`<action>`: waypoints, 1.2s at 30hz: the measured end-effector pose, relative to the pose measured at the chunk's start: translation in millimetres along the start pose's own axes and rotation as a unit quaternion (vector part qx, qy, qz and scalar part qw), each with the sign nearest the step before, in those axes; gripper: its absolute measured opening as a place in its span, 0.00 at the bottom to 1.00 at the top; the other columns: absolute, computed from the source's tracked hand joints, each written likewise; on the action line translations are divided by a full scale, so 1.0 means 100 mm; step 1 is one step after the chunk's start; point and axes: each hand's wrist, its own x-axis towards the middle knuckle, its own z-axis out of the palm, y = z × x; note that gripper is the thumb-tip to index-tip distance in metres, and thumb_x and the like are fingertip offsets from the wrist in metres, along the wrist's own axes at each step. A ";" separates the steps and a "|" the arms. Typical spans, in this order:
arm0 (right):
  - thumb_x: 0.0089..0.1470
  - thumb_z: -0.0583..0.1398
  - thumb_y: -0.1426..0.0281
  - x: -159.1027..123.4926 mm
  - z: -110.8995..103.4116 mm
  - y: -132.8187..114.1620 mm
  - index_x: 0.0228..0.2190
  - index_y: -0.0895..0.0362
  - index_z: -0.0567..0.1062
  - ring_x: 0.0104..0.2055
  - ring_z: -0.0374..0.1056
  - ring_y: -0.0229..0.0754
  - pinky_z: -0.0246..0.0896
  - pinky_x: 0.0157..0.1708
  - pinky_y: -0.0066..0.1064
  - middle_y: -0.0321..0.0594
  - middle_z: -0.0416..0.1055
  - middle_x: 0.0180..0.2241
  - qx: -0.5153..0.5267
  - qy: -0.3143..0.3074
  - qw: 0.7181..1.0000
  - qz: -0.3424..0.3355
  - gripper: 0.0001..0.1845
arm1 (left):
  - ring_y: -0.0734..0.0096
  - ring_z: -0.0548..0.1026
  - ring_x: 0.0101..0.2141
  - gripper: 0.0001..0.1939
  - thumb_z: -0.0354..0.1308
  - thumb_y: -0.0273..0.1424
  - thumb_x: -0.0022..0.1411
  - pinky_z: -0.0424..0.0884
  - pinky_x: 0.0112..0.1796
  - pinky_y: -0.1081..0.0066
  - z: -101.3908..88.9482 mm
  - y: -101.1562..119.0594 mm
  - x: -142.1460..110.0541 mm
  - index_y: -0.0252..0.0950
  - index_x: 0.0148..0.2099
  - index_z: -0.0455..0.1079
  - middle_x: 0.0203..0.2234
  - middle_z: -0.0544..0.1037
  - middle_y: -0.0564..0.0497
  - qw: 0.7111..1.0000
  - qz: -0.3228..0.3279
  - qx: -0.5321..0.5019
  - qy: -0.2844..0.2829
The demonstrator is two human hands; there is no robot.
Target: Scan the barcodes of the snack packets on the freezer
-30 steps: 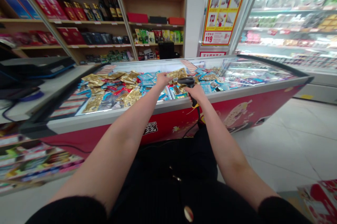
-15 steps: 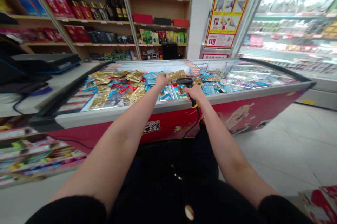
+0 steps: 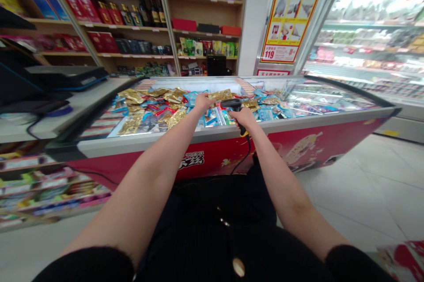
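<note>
My right hand [image 3: 245, 118] is wrapped round the handle of a black and yellow barcode scanner [image 3: 232, 103], whose cord hangs down the freezer's front. Just left of it, my left hand [image 3: 203, 101] pinches the left end of a gold foil snack packet [image 3: 221, 94]. The scanner's head is close beside this packet, pointing left. Below both hands, gold, blue and red packets [image 3: 177, 96] lie heaped on the glass top of a chest freezer [image 3: 145, 141]. The fingertips of my left hand are partly hidden behind the hand.
On the left is a counter [image 3: 82, 100] with a black device [image 3: 62, 76] on it. Shelves of boxes and bottles [image 3: 149, 12] stand behind the freezer. A lit display fridge [image 3: 367, 39] is at the right, beside a red and yellow poster [image 3: 286, 17]. Tiled floor [image 3: 357, 184] shows at right.
The view has shifted slightly, so the surroundings sit a little further right and lower. Both hands keep their hold on the packet and the scanner, with hardly any movement.
</note>
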 end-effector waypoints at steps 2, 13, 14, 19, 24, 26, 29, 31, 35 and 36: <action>0.54 0.62 0.70 0.02 0.02 0.01 0.18 0.56 0.67 0.15 0.62 0.37 0.60 0.14 0.27 0.36 0.65 0.14 -0.005 -0.003 1.000 -0.004 0.16 | 0.71 0.73 0.26 0.13 0.63 0.29 0.51 0.69 0.29 0.75 -0.02 -0.04 0.02 0.33 0.41 0.77 0.23 0.73 0.54 1.000 0.004 -0.006 -0.005; 0.52 0.61 0.69 0.08 0.13 0.01 0.18 0.57 0.68 0.16 0.65 0.38 0.63 0.16 0.28 0.39 0.68 0.16 -0.032 -0.005 0.999 -0.022 0.13 | 0.74 0.71 0.24 0.13 0.65 0.27 0.53 0.72 0.28 0.73 -0.16 -0.08 0.00 0.31 0.43 0.77 0.25 0.71 0.55 0.999 -0.015 -0.044 0.000; 0.52 0.61 0.69 0.08 0.13 0.00 0.18 0.57 0.68 0.16 0.64 0.38 0.63 0.16 0.28 0.39 0.68 0.16 -0.034 -0.004 0.999 -0.023 0.13 | 0.74 0.71 0.24 0.13 0.65 0.27 0.53 0.72 0.29 0.73 -0.17 -0.08 0.01 0.31 0.43 0.77 0.24 0.71 0.55 0.999 -0.015 -0.043 0.001; 0.52 0.62 0.68 0.07 0.15 -0.01 0.17 0.56 0.68 0.15 0.63 0.38 0.62 0.15 0.29 0.39 0.67 0.15 -0.027 -0.004 0.999 -0.020 0.14 | 0.71 0.74 0.25 0.10 0.64 0.28 0.52 0.72 0.31 0.71 -0.17 -0.14 0.05 0.33 0.40 0.76 0.23 0.71 0.56 0.999 -0.019 -0.027 0.006; 0.52 0.61 0.68 0.05 0.14 -0.02 0.16 0.56 0.67 0.15 0.62 0.38 0.61 0.15 0.29 0.39 0.66 0.14 -0.020 -0.013 0.999 -0.024 0.16 | 0.69 0.75 0.27 0.10 0.64 0.29 0.52 0.72 0.33 0.70 -0.15 -0.18 0.08 0.33 0.39 0.75 0.23 0.74 0.54 0.999 -0.012 -0.031 0.005; 0.52 0.61 0.68 0.04 0.13 -0.02 0.16 0.56 0.67 0.15 0.62 0.39 0.62 0.16 0.29 0.39 0.66 0.14 -0.027 -0.015 0.999 -0.022 0.16 | 0.70 0.75 0.27 0.10 0.64 0.28 0.52 0.72 0.33 0.70 -0.15 -0.18 0.09 0.32 0.39 0.75 0.24 0.75 0.54 1.000 -0.010 -0.025 0.008; 0.52 0.61 0.68 0.02 0.13 -0.04 0.16 0.56 0.68 0.16 0.63 0.39 0.63 0.17 0.29 0.40 0.67 0.15 -0.035 -0.016 0.999 -0.020 0.16 | 0.69 0.76 0.28 0.10 0.65 0.29 0.52 0.72 0.34 0.72 -0.14 -0.17 0.08 0.34 0.38 0.76 0.24 0.75 0.55 1.000 -0.016 -0.009 0.014; 0.53 0.61 0.68 0.02 0.13 -0.05 0.16 0.55 0.68 0.16 0.63 0.39 0.63 0.18 0.29 0.40 0.67 0.15 -0.042 -0.016 0.999 -0.020 0.16 | 0.68 0.76 0.28 0.10 0.65 0.29 0.50 0.73 0.32 0.72 -0.14 -0.16 0.06 0.35 0.38 0.76 0.23 0.74 0.55 1.000 -0.020 -0.012 0.012; 0.53 0.61 0.68 0.03 0.14 -0.05 0.17 0.55 0.67 0.17 0.64 0.39 0.62 0.17 0.28 0.40 0.67 0.16 -0.035 -0.014 0.999 -0.026 0.15 | 0.69 0.74 0.26 0.09 0.65 0.27 0.50 0.73 0.30 0.71 -0.18 -0.16 0.03 0.34 0.36 0.74 0.21 0.72 0.56 0.999 -0.021 -0.024 0.011; 0.53 0.61 0.69 0.03 0.14 -0.05 0.17 0.56 0.67 0.16 0.64 0.39 0.62 0.17 0.28 0.40 0.68 0.17 -0.031 -0.012 0.999 -0.026 0.15 | 0.70 0.74 0.26 0.08 0.65 0.27 0.50 0.73 0.30 0.72 -0.20 -0.15 0.03 0.34 0.35 0.74 0.21 0.71 0.56 0.999 -0.022 -0.025 0.013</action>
